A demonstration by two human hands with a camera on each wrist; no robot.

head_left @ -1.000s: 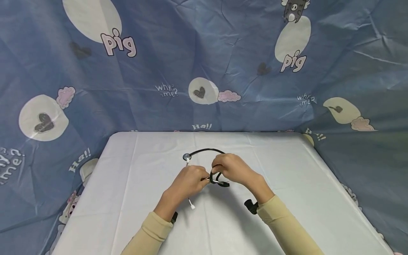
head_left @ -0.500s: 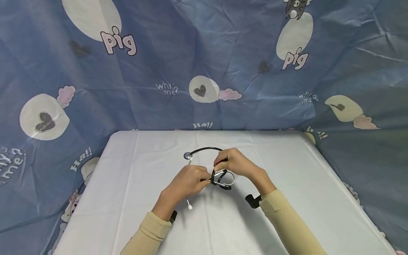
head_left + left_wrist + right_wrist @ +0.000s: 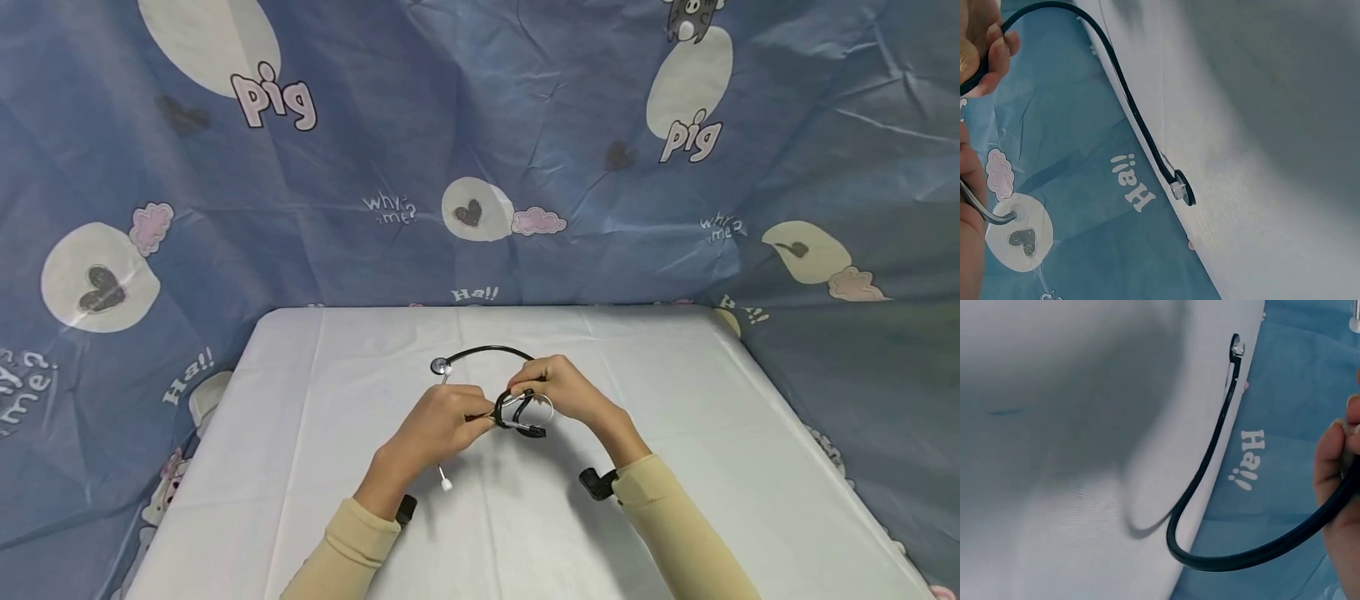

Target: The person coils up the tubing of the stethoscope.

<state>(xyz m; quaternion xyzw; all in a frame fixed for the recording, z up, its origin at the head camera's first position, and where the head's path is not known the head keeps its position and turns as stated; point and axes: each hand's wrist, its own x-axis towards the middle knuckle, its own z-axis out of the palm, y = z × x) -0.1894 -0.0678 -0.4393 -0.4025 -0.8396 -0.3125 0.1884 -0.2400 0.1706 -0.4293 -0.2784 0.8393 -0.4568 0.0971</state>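
Both hands hold a stethoscope above the table. My left hand (image 3: 444, 419) grips its metal ear tubes, with one white ear tip (image 3: 446, 484) sticking out below the fist and another above it. Black tubing (image 3: 498, 410) loops around the metal part between the hands, beside a thin bright ring (image 3: 551, 408). At that loop, my right hand (image 3: 564, 388) pinches the tubing between thumb and fingers. From there the tube arcs over to the left and ends in the round chest piece (image 3: 1183, 187). The fingers partly hide the looped section.
A white-covered table (image 3: 360, 350) lies under the hands. Behind it and along its sides hangs a blue printed cloth (image 3: 390, 267). Black wrist devices (image 3: 597, 483) are strapped near both cuffs.
The right hand has shifted slightly right, with its fingers moving along the looped tubing. More of the metal part and the thin ring shows. The left hand keeps its grip nearly in place.
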